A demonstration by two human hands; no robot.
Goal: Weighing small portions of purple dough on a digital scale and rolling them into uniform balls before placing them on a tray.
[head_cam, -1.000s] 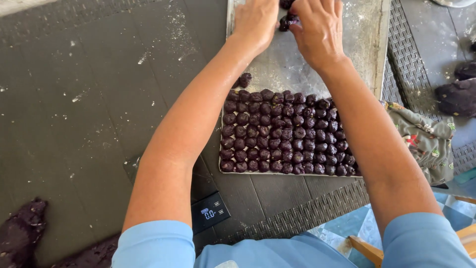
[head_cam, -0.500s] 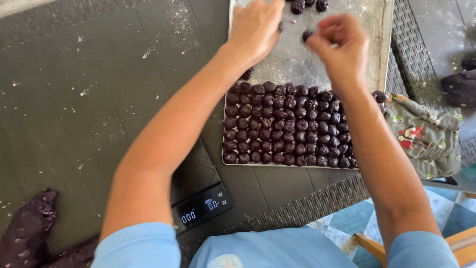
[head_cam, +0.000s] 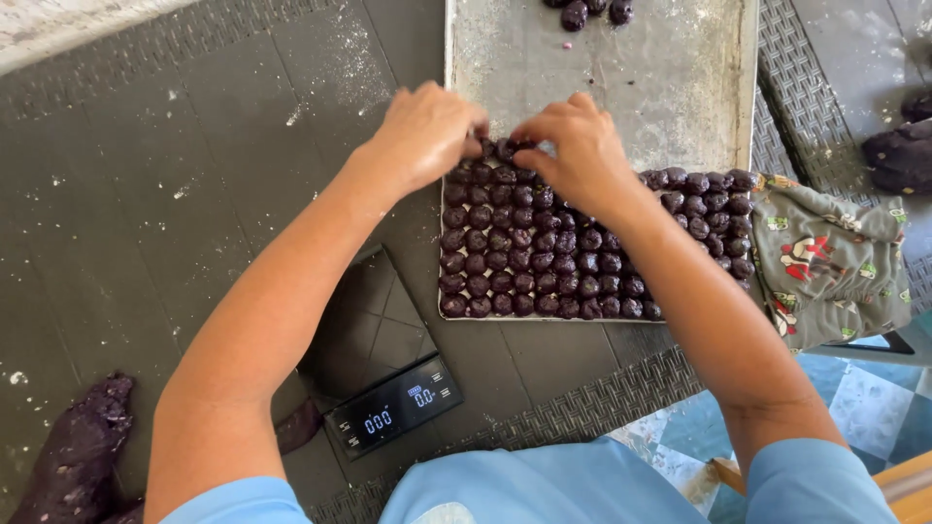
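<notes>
A metal baking tray (head_cam: 680, 87) dusted with flour lies on a dark table. Its near half is packed with rows of small dark purple dough balls (head_cam: 544, 262). My left hand (head_cam: 427, 131) and my right hand (head_cam: 573, 150) meet at the far edge of those rows, at the tray's left side. The fingertips of both hands pinch dark purple balls (head_cam: 505, 150) there, touching the top row. A few loose balls (head_cam: 582, 12) lie at the tray's far end.
A small black digital scale (head_cam: 383, 374) sits by my left forearm. A lump of purple dough (head_cam: 78, 451) lies at the near left. A patterned cloth (head_cam: 835, 262) hangs at the tray's right. More dark dough (head_cam: 898, 150) lies farther right.
Both hands came back from the tray's far end to the top row of balls. The right hand carried a ball down with it.
</notes>
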